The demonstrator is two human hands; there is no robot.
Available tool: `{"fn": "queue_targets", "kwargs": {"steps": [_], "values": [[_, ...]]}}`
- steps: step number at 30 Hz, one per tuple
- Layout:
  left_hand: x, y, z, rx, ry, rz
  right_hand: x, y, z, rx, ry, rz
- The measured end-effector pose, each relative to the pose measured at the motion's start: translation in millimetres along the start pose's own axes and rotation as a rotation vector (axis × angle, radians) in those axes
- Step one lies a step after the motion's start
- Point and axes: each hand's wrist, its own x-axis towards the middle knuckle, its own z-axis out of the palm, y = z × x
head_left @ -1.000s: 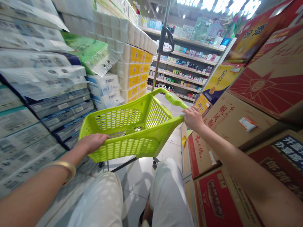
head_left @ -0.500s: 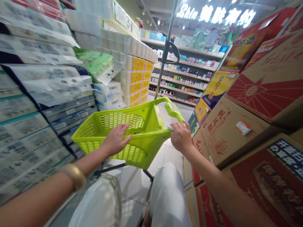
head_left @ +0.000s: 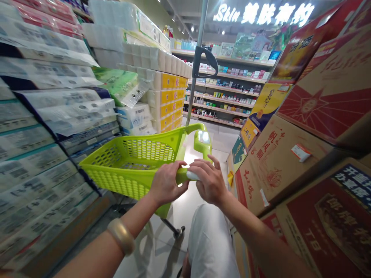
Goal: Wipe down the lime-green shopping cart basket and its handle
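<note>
A lime-green shopping cart with a perforated basket stands in front of me, turned sideways to the aisle. My left hand is closed around the near end of its side rim, by the handle corner; a gold bangle sits on that wrist. Right beside it, my right hand wraps over the cart's handle, index finger partly raised. A small white object shows under the right hand's fingers; I cannot make out what it is. The basket's inside looks bare where it is visible, with part of its floor hidden by the near wall.
Stacked tissue packs line the left side, with toilet-roll packs further back. Cardboard cartons pile up along the right. A metal pole with a dark grip rises beyond the cart. Cosmetics shelves stand behind.
My left hand has come from over the basket side to the rim beside my right hand and closed on it. My right hand and the cart's handle end have swung left and nearer.
</note>
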Motion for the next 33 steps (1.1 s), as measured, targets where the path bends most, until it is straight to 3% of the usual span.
{"fn": "queue_targets", "kwargs": {"steps": [2,4,7,9,11,14,17,23,27,33], "values": [[-3,3,-4.2,-0.008,-0.004,-0.012,-2,13,-5,0.171,0.015,-0.003],[-5,5,-6.2,-0.016,-0.005,-0.024,-4,27,-6,0.295,0.058,0.083],[-7,6,-6.0,-0.024,0.005,-0.041,-7,36,-2,0.338,0.164,0.264],[-9,6,-4.6,-0.028,0.019,-0.046,-9,29,1,0.296,0.197,0.288],[-11,5,-2.7,-0.025,0.041,-0.041,-11,14,1,0.223,0.165,0.216],[-14,3,-0.7,-0.029,0.061,-0.015,-12,-9,0,0.116,0.003,-0.020],[-15,3,-1.0,-0.036,0.049,-0.011,-8,-13,-3,0.094,-0.083,-0.137],[-13,9,-4.4,-0.034,0.011,-0.073,6,22,-5,0.343,0.027,0.138],[-13,11,-6.2,-0.053,0.014,-0.094,9,40,-6,0.375,0.059,0.303],[-19,18,-7.7,-0.061,0.013,-0.081,-5,49,-16,0.349,0.036,0.336]]}}
